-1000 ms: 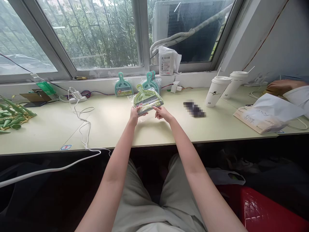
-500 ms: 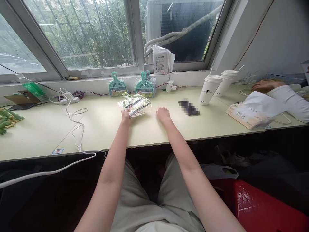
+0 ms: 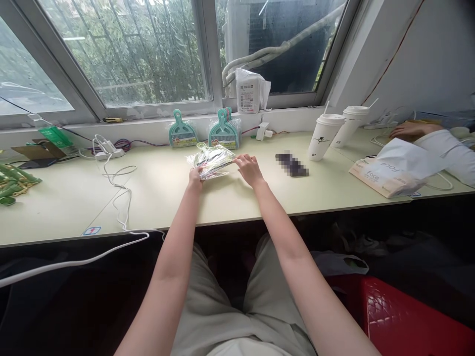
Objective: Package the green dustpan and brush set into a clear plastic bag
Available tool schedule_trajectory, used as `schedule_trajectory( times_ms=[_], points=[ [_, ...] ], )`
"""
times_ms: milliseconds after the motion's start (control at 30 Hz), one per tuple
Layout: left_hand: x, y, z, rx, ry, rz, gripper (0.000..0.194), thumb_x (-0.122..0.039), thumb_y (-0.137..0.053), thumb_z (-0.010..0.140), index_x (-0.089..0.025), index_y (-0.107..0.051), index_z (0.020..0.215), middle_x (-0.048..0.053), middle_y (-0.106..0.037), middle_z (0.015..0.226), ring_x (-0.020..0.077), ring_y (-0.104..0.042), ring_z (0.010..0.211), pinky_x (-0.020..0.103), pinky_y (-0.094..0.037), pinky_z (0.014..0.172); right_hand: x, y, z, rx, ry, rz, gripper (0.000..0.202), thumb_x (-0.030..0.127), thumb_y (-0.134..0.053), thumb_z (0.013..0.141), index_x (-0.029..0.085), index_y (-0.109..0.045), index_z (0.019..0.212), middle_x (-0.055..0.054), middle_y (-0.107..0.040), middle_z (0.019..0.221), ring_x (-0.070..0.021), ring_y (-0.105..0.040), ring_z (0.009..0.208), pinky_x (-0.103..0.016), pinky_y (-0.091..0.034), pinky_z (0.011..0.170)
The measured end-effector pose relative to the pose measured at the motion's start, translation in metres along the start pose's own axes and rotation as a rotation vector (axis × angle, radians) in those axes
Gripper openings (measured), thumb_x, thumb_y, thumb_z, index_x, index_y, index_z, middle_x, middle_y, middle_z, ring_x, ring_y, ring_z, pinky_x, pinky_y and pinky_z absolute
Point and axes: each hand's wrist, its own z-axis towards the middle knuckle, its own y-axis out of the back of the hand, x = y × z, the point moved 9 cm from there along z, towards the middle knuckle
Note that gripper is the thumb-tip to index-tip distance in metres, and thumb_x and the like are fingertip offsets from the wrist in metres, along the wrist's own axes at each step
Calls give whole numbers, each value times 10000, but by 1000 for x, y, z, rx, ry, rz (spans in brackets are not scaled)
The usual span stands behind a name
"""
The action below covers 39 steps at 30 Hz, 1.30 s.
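A small green dustpan and brush set in a clear plastic wrapper is held low over the table, its handle end pointing toward the window. My left hand is closed on its near left edge, thumb on top. With bent fingers, my right hand pinches the wrapper at the right side. Glare on the plastic hides part of the set. Behind it, one similar teal dustpan set leans against the sill, and beside that stands a stack of several more dustpan sets.
Right of my hands lies a blurred dark object. Two white paper cups with straws and a tissue pack stand farther right, near another person's sleeve. White cables trail over the table at left.
My right hand has moved up and slightly left from the bare tabletop and taken hold of the wrapper's right side. The wrapped set has tilted slightly and shifted a little right.
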Motion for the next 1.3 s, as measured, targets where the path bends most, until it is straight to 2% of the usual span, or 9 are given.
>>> schedule_trajectory(
  times_ms=[133,300,467,600,767,933,1033,1167,1300],
  points=[
    [0,5,-1,-68,8,118,227,-74,-515,800,-153,-553,1009,33,-609,755,140,-616,609,230,-527,546,-7,0,0,-17,-43,2,287,38,-437,898,173,-676,982,-144,-624,1108,-282,-487,1094,-405,-354,886],
    [5,5,-7,-56,97,146,299,-90,-554,778,-135,-562,1073,71,-647,811,188,-672,681,242,-547,523,-26,1,2,-145,-178,235,108,212,-564,910,190,-670,900,-115,-641,1092,-262,-522,1097,-380,-372,872],
    [13,-5,-17,108,227,131,366,-62,-575,802,-58,-528,1165,175,-661,911,248,-716,738,210,-537,455,-53,-16,2,-132,-380,596,202,385,-582,898,205,-643,829,-32,-707,915,-202,-640,928,-346,-405,882],
    [11,-14,-29,231,230,156,383,-13,-564,816,-46,-541,1197,185,-666,946,244,-720,759,219,-579,486,-66,-21,-2,-152,-484,755,225,428,-616,849,207,-630,813,-15,-714,881,-174,-650,834,-295,-445,819],
    [12,-23,-39,344,237,196,357,-11,-624,798,-52,-579,1151,191,-666,977,258,-720,773,253,-613,530,-76,-18,-7,-201,-577,741,222,425,-628,830,203,-631,848,-39,-713,907,-169,-606,755,-288,-465,757],
    [14,-30,-40,414,180,271,401,-48,-675,778,-104,-554,1156,165,-671,986,239,-714,689,253,-592,485,-81,-12,-10,-296,-605,618,203,390,-654,816,196,-618,771,-82,-667,968,-215,-590,903,-351,-463,860],
    [17,-36,-43,475,173,300,470,-75,-707,764,-153,-520,1188,147,-672,1008,212,-706,641,244,-574,463,-83,-17,-10,-327,-615,711,146,306,-648,823,172,-593,802,-101,-624,1036,-188,-608,900,-320,-479,845],
    [14,-41,-47,509,112,313,532,-105,-740,743,-206,-494,1204,122,-668,1055,177,-691,607,243,-566,459,-86,-28,-12,-301,-646,816,117,248,-622,833,157,-582,896,-108,-631,1071,-155,-621,819,-293,-501,806],
    [9,-42,-49,482,58,300,568,-90,-745,727,-234,-499,1218,100,-667,1075,159,-686,627,286,-598,533,-92,-47,-16,-204,-761,929,405,215,-671,775,154,-560,1160,-109,-664,1107,-160,-646,830,-317,-515,834]
  ],
)
